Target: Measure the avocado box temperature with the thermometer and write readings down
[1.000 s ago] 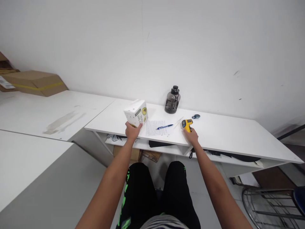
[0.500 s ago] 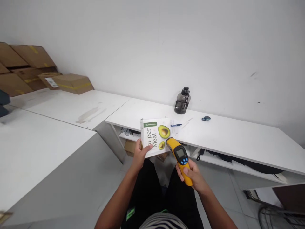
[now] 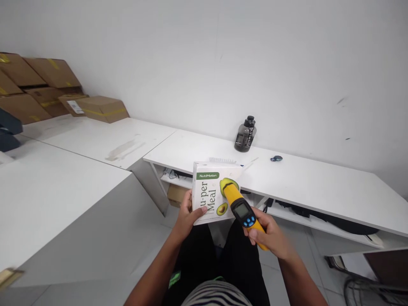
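Note:
My left hand (image 3: 188, 216) grips the lower left edge of a white meal box (image 3: 207, 172), its thumb on the front. The box is held upright above my lap, showing avocado pictures and green and dark lettering. In my right hand (image 3: 266, 231) is a yellow and black infrared thermometer (image 3: 242, 211) with a small grey screen and blue buttons. My fingers wrap its handle, and its nose overlaps the upper avocado picture on the box. Whether the nose touches the box I cannot tell.
A dark water bottle (image 3: 245, 135) and a small dark teal object (image 3: 276, 158) stand on the white desk (image 3: 312, 180) by the wall. Cardboard boxes (image 3: 101, 109) are piled at the far left. Below the desk runs a shelf (image 3: 331, 224) with dark items.
The meal box has come lower and a little to the right, now covering most of the blue pen on the desk. The thermometer's nose has shifted from the box's right edge onto the upper avocado.

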Demonstrator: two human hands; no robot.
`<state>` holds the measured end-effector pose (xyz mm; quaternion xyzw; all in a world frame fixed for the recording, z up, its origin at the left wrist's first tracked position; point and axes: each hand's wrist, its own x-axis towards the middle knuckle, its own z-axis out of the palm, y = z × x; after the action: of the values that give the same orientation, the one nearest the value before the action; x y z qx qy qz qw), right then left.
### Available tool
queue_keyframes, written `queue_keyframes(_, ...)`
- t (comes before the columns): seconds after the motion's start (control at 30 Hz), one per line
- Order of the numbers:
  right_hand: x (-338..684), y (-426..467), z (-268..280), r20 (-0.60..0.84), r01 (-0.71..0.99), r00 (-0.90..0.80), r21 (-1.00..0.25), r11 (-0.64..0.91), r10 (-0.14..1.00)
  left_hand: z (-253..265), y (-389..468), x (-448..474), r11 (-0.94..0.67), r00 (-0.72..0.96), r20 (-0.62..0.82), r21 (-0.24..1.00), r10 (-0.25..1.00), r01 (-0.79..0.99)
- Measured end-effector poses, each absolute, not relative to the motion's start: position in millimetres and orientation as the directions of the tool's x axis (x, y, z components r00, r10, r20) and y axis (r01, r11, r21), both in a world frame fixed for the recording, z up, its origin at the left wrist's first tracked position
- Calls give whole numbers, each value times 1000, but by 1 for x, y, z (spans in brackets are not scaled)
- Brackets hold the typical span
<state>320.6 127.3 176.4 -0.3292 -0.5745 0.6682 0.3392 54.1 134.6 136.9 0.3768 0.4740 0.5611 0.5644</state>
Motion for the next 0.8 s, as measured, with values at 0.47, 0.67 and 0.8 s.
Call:
queue_keyframes(0.47,312,124,144,49,-273,-440,-959,-82,896,129,140,58,120,-166,-174,948,971,-294)
queue_keyframes(0.67,288,127,141,102,-338,-35,-937,85,994,115,148,54,72,-328,-181,946,927,-318)
queue_keyframes(0.8,284,131,144,54,-339,55,-938,69,997,112,148,51,56,-330,-161,950,930,-306)
